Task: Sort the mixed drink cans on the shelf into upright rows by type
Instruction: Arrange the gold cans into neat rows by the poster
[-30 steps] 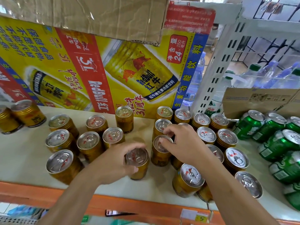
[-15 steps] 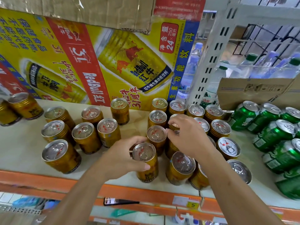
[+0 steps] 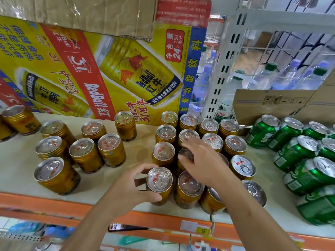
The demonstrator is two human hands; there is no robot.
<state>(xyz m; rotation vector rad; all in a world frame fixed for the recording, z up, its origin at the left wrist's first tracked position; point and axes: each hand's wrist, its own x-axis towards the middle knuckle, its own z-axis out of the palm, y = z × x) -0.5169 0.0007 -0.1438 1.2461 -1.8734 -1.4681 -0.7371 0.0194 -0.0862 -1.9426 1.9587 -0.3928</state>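
Several gold drink cans stand upright on the cream shelf (image 3: 21, 171). My left hand (image 3: 130, 189) grips one gold can (image 3: 159, 180) near the front edge, thumb and fingers curled round its side. It stands at the left end of a tight block of gold cans (image 3: 212, 142). My right hand (image 3: 204, 163) reaches over that block, fingertips curled on the rim of another gold can (image 3: 186, 153) in the middle. A loose group of gold cans (image 3: 81, 149) stands to the left. Green cans (image 3: 297, 153) lie tilted and piled at the right.
A yellow and red drink carton (image 3: 90, 73) stands at the back of the shelf, with brown cardboard above it. A cardboard box (image 3: 272, 104) sits behind the green cans. The orange shelf edge (image 3: 54, 207) carries a price tag. Water bottles show behind a white upright.
My left hand has slid its gold can to the right and toward the front, up against the block. My right hand has shifted slightly back over the block's middle cans.
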